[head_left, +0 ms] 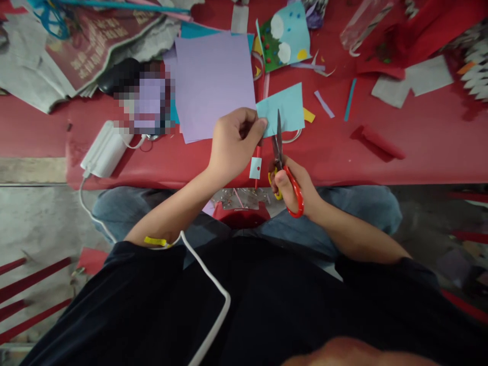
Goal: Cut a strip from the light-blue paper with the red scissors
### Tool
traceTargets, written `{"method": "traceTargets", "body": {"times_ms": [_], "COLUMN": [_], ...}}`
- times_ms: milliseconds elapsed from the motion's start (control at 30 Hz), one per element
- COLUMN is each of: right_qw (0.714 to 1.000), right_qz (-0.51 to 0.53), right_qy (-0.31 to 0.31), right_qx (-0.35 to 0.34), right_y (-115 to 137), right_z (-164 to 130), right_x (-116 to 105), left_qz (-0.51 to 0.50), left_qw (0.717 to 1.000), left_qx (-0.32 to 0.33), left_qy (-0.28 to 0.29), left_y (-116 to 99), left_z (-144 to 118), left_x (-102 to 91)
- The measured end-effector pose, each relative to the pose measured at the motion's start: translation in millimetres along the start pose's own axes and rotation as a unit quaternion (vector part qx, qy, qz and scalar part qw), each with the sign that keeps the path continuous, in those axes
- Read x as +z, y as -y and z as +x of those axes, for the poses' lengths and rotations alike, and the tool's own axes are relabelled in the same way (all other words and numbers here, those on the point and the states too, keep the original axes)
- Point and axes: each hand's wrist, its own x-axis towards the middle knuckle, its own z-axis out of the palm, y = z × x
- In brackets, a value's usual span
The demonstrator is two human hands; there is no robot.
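My left hand pinches the left edge of a light blue piece of paper between thumb and fingers. In my right hand is a pair of scissors with red and yellow handles. The blades are parted around the lower edge of the light blue paper, one blade over its face. A small light blue tag with a dark red dot lies below my left hand, near the table's edge. Large lilac sheets lie just beyond my left hand.
On the red table are a decorated card, paper strips, a rolled red piece and grey paper scraps. At left are newspaper, a black object and a white power bank, its white cable crossing my body.
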Motion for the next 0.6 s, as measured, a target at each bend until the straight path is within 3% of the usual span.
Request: {"method": "traceTargets", "body": {"times_ms": [600], "right_qw": [0.999], "right_qz": [-0.031], "right_qy": [-0.014], "right_qx": [0.012], "right_y": [7.5], "right_z": [3.0], "right_x": [-2.1], "left_qz": [-0.007], "left_qw": [0.999], "left_qx": [-0.027], "left_qy": [0.038], "left_y": [0.4], "left_z": [-2.2], "left_x": [2.9]}}
